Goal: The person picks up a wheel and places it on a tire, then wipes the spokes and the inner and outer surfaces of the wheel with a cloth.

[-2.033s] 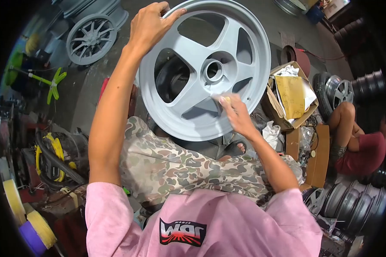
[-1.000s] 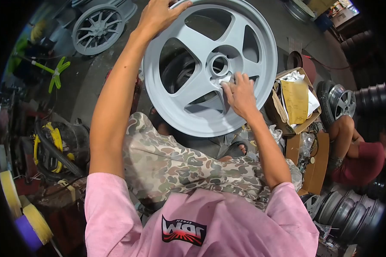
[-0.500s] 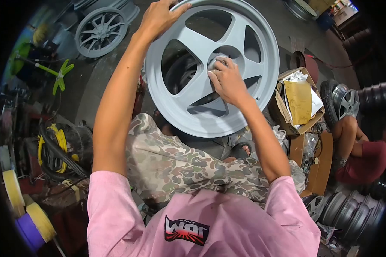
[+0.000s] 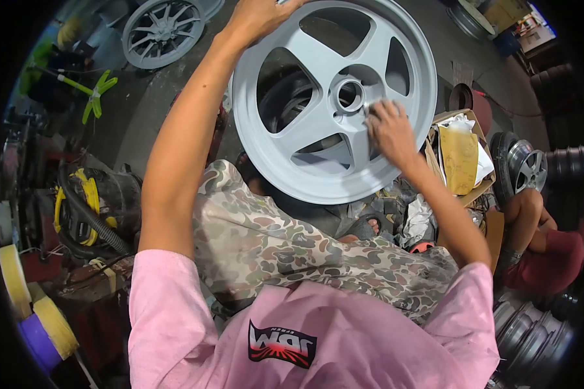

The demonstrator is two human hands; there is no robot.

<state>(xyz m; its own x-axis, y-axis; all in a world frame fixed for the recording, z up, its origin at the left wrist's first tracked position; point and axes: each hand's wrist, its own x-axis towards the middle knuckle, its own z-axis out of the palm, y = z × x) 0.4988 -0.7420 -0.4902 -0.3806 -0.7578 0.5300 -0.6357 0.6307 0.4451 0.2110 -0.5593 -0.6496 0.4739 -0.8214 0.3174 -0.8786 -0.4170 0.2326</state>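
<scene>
A large grey five-spoke wheel rim [image 4: 295, 133] stands tilted in front of me, above my camouflage-covered lap. At its upper left edge, my left hand [image 4: 259, 18] is wrapped round the rim's lip, its fingertips partly cut off by the frame's top. My right hand [image 4: 390, 129] is on the lower right of the hub, its fingers bent and pressed together against the spoke area. Whether something small is under those fingers is hidden and blurred. The round centre hole [image 4: 350, 95] is uncovered.
Another multi-spoke wheel [image 4: 163, 32] lies at upper left. An open cardboard box [image 4: 485, 188] with papers is at right, near a person's bent leg [image 4: 524, 211]. Stacked rims [image 4: 532, 337] are at lower right, a black hose [image 4: 87, 217] at left.
My right hand has moved from the hub's centre down and to the right, uncovering the hole. The wheel and my left hand appear shifted right in view.
</scene>
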